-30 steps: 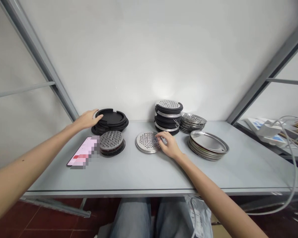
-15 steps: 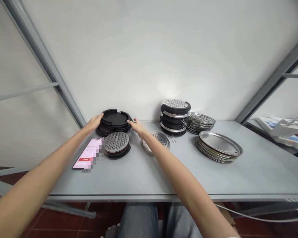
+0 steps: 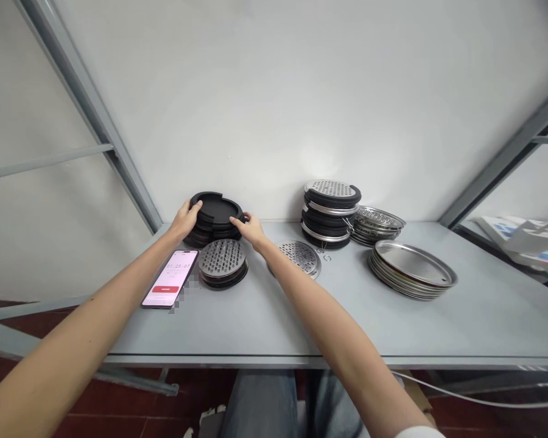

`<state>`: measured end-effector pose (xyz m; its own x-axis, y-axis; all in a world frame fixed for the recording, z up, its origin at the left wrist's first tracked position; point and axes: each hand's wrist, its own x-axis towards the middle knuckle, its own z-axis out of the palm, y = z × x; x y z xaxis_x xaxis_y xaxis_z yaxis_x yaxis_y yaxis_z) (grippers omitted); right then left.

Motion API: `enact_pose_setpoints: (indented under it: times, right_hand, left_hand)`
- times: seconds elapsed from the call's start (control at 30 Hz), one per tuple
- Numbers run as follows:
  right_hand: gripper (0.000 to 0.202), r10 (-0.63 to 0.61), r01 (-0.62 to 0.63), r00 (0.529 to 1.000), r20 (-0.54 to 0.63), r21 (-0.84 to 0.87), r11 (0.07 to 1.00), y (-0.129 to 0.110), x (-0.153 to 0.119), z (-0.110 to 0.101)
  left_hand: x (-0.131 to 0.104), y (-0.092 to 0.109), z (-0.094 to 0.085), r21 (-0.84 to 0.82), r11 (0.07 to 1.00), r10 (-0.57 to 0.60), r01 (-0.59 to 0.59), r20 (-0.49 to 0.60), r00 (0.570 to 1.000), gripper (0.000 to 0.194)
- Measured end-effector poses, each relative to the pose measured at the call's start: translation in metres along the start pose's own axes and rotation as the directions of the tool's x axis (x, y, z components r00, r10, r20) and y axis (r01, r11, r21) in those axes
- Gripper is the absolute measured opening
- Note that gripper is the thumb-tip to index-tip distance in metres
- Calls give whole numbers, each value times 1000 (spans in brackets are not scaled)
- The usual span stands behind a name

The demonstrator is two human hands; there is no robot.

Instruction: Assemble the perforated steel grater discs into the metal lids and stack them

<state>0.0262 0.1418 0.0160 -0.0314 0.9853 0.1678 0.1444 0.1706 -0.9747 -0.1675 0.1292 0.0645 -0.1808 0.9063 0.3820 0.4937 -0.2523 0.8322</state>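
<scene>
My left hand (image 3: 185, 220) grips the left rim of a black round tray (image 3: 215, 208), its thumb over the edge. On the opposite side, my right hand (image 3: 250, 230) closes on the right rim, thumb on top and fingers against the outside. The tray has a raised rim with gaps and sits at the top of a pile of similar black pieces (image 3: 196, 239); whether it is clear of them I cannot tell. Just in front is a short stack of perforated metal grater discs (image 3: 222, 258). Under my right forearm lies a round metal disc with holes (image 3: 299, 257), partly covered.
A phone (image 3: 170, 280) showing a timer lies at the left. Behind to the right stands a tall stack of black rings and metal discs (image 3: 331, 213), with small wire clips nearby. Farther right are stacked grater plates (image 3: 379, 220) and flat metal plates (image 3: 413, 264). Metal frame posts flank the table.
My left thumb has moved onto the rim, and my right fingers have closed round the other side. The black tray has turned and shifted slightly up. The whole view has moved a little.
</scene>
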Motion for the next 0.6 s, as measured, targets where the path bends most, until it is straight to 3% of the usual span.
enact_pose_setpoints:
  times: [0.1, 0.23, 0.6]
  right_hand:
    - [61, -26, 26, 1000, -13, -16, 1000, -1, -1, 5]
    - [50, -88, 88, 996, 15, -13, 996, 0, -4, 10]
    - [50, -155, 153, 979, 134, 21, 988, -8, -7, 16]
  left_hand:
    - [-2, 2, -4, 14, 1000, -15, 15, -8, 1000, 42]
    - [-3, -1, -6, 22, 1000, -12, 12, 24, 1000, 43]
    - [-3, -13, -2, 29, 990, -136, 138, -55, 989, 56]
